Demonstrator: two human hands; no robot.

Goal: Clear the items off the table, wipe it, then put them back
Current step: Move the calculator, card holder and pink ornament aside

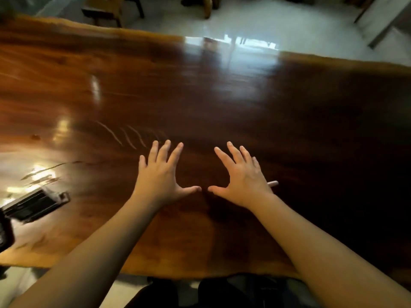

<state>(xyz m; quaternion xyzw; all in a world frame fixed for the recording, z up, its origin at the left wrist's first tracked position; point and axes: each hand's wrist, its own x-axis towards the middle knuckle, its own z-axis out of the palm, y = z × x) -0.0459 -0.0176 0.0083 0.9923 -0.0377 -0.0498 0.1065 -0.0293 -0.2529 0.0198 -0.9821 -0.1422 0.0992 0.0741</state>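
Note:
A large glossy dark wooden table [222, 103] fills the view. My left hand [161, 175] and my right hand [241, 176] are spread flat, palms down, over its near middle, thumbs almost touching; both hold nothing. A thin pinkish stick-like object [273, 183] pokes out from behind my right hand on the table; most of it is hidden. A flat black slatted item [35, 204] lies near the table's left edge.
A dark object [5, 232] is cut off at the left border. Beyond the far edge a wooden chair [106, 10] stands on the pale tiled floor [289, 25]. The near table edge [189, 274] runs just in front of my dark-clothed legs.

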